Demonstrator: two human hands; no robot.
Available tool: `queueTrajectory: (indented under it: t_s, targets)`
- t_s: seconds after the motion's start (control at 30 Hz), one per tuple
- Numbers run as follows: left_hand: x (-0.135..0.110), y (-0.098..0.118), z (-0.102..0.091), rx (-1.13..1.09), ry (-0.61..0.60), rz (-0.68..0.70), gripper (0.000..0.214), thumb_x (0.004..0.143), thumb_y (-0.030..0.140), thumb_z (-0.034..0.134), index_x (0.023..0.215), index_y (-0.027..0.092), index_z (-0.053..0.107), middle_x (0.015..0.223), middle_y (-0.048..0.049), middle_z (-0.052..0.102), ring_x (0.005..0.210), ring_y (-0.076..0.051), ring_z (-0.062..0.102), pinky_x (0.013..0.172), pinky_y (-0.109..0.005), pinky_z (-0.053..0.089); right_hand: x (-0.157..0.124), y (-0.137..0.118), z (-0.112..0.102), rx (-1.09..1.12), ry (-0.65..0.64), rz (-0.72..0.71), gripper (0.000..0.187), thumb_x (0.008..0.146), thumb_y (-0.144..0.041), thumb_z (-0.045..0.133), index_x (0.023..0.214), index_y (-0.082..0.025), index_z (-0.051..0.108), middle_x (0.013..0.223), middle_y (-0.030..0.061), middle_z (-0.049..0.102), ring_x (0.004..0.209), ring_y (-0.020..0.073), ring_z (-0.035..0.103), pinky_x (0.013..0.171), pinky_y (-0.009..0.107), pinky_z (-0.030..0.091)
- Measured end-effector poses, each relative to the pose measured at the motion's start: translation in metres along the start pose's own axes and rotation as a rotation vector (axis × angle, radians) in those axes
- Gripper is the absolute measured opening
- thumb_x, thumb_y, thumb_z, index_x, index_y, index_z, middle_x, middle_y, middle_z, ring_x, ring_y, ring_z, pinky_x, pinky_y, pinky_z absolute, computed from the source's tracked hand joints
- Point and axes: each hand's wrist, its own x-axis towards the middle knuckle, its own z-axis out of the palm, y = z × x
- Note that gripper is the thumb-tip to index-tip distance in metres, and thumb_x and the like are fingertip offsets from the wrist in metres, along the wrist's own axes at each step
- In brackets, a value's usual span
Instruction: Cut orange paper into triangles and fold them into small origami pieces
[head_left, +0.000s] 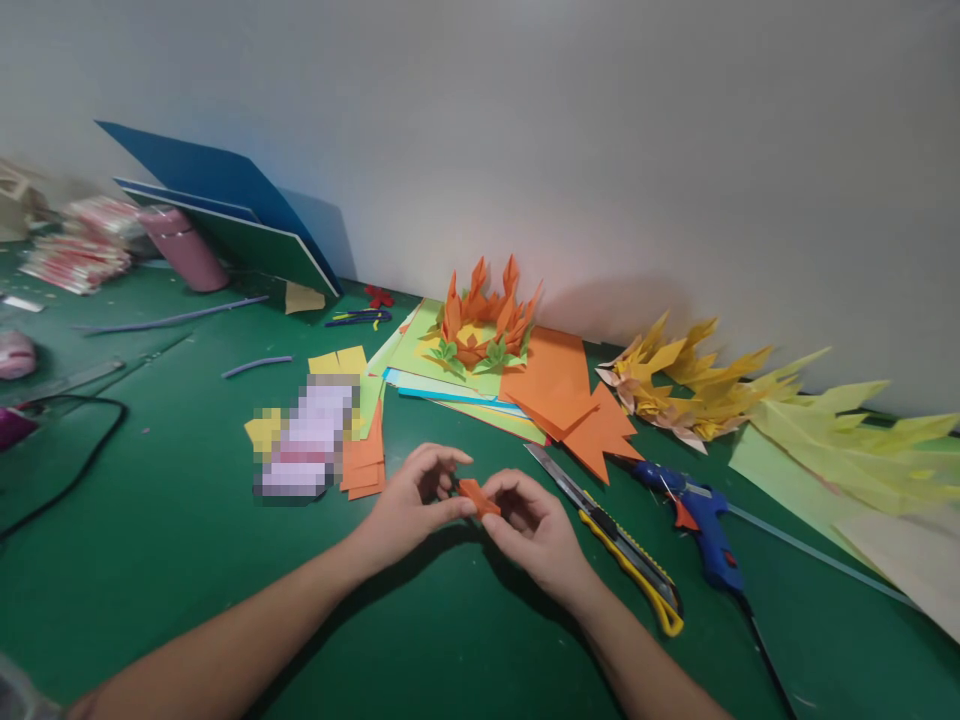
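Observation:
Between my two hands is a small piece of folded orange paper [478, 496], held just above the green table. My left hand [421, 492] pinches its left end between thumb and fingers. On its right end, the thumb and fingertips of my right hand [534, 520] are closed too. Behind them stands a crown of folded orange paper [484, 325] with green and yellow pieces, resting on coloured sheets. A yellow utility knife [611, 545] with its blade out lies just right of my right hand. Small orange paper squares [365, 465] lie to the left.
A blue hot glue gun [697, 520] with a cord lies at the right. Yellow paper crowns [690, 380] stand behind it. At the left are a pink bottle [184, 248], blue boards [217, 185] against the wall, and a blurred-out lilac object [311, 435].

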Motion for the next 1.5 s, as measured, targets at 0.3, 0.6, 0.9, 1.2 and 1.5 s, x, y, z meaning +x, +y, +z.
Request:
queueTrajectory:
  t_s: [0.3,0.6,0.9,1.2,1.5]
  targets:
    - [-0.004,0.009,0.005,-0.07,-0.002,-0.109,0.03,0.068,0.044,0.07,0.074,0.017,0.059,0.069,0.0006,0.06,0.067,-0.013,0.056,0.065,-0.026,0.045,0.003,0.002,-0.003,-0.205,0.009,-0.126,0.021,0.089,-0.026,0.05,0.103,-0.026,0.065,0.094,0.0048,0.062,0.09,0.0166,0.059,0.082,0.031,0.048]
    - [-0.003,0.01,0.006,-0.13,-0.04,-0.225,0.044,0.058,0.044,0.078,0.089,0.016,0.062,0.077,0.0,0.063,0.072,-0.013,0.057,0.069,-0.025,0.045,0.002,0.007,0.004,-0.477,0.052,-0.255,0.024,0.08,-0.012,0.054,0.101,-0.023,0.059,0.078,0.0007,0.056,0.065,0.0139,0.05,0.059,0.025,0.043]
    - [-0.001,0.007,0.004,-0.172,0.049,-0.245,0.035,0.058,0.034,0.079,0.083,0.016,0.064,0.081,-0.0013,0.069,0.077,-0.014,0.061,0.071,-0.025,0.046,0.003,0.007,0.0,-0.553,0.183,-0.21,0.015,0.074,-0.016,0.065,0.087,-0.024,0.066,0.085,0.0035,0.054,0.078,0.0183,0.053,0.069,0.032,0.047]
    - [0.001,0.006,0.0,-0.175,0.025,-0.267,0.035,0.058,0.036,0.078,0.084,0.015,0.068,0.088,-0.0049,0.073,0.084,-0.017,0.064,0.08,-0.028,0.048,0.005,0.007,-0.003,-0.466,0.178,-0.173,0.013,0.075,-0.019,0.067,0.085,-0.025,0.071,0.082,0.0025,0.06,0.072,0.0159,0.057,0.07,0.03,0.049]
    - [0.0,0.005,0.002,-0.096,0.018,-0.211,0.032,0.059,0.035,0.077,0.082,0.015,0.064,0.084,-0.0039,0.072,0.078,-0.016,0.065,0.075,-0.028,0.05,0.006,0.003,-0.001,-0.477,0.242,-0.139,0.013,0.081,-0.023,0.058,0.069,-0.02,0.063,0.073,0.0034,0.064,0.071,0.0171,0.059,0.065,0.029,0.049]
